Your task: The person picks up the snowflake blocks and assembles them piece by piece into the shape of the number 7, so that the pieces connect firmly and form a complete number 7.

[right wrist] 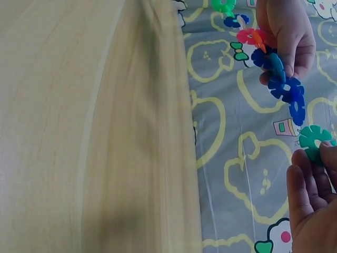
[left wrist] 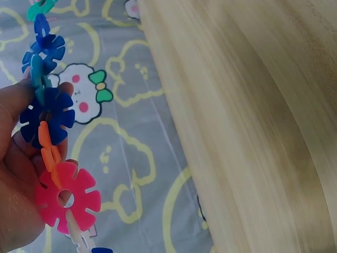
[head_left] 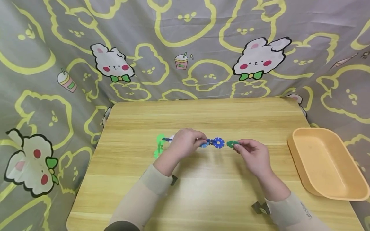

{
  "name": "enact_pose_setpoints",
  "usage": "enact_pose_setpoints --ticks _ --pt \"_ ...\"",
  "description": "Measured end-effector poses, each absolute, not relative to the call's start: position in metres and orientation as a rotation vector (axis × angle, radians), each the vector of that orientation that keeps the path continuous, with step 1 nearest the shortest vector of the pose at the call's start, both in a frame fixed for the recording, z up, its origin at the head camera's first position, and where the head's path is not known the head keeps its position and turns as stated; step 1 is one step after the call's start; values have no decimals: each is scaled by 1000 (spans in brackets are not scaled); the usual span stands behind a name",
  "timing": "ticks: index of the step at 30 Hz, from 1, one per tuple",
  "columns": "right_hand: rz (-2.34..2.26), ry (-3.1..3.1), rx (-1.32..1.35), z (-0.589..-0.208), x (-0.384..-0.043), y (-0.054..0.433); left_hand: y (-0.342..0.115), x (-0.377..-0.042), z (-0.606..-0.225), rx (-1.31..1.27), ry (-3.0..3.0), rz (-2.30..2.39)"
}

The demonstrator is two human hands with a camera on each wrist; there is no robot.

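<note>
My left hand [head_left: 185, 142] pinches a chain of slotted plastic snowflake discs at a light-blue disc [head_left: 204, 144]. Toward the right, the chain ends in dark-blue discs [head_left: 218, 142]; light-green discs [head_left: 158, 150] hang at its left end. A pink disc [left wrist: 83, 197], an orange disc [left wrist: 48, 147] and a whitish one [left wrist: 77, 232] show mid-chain in the left wrist view. Between thumb and fingers, my right hand [head_left: 255, 157] holds a single green disc [right wrist: 315, 138]. A small gap separates this disc from the chain's blue end.
A wooden table [head_left: 202, 192] lies under both hands. At its right side stands an orange plastic bin [head_left: 306, 163]. Grey curtains [head_left: 173, 83] with rabbit and bear prints rise behind the table and on both sides. Dark straps [head_left: 260, 208] show near the wrists.
</note>
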State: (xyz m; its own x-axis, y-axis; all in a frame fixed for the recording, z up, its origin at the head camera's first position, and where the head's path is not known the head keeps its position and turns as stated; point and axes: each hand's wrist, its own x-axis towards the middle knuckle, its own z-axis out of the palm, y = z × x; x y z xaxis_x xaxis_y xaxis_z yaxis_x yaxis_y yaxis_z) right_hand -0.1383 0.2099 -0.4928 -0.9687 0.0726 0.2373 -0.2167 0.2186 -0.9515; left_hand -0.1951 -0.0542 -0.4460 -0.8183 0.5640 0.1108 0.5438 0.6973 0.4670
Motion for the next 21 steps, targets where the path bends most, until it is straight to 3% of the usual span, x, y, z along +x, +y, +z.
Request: enact_pose_setpoints --ticks 21 --pt "1814 -2173 224 -494 -139 207 -48 -197 -445 898 2783 823"
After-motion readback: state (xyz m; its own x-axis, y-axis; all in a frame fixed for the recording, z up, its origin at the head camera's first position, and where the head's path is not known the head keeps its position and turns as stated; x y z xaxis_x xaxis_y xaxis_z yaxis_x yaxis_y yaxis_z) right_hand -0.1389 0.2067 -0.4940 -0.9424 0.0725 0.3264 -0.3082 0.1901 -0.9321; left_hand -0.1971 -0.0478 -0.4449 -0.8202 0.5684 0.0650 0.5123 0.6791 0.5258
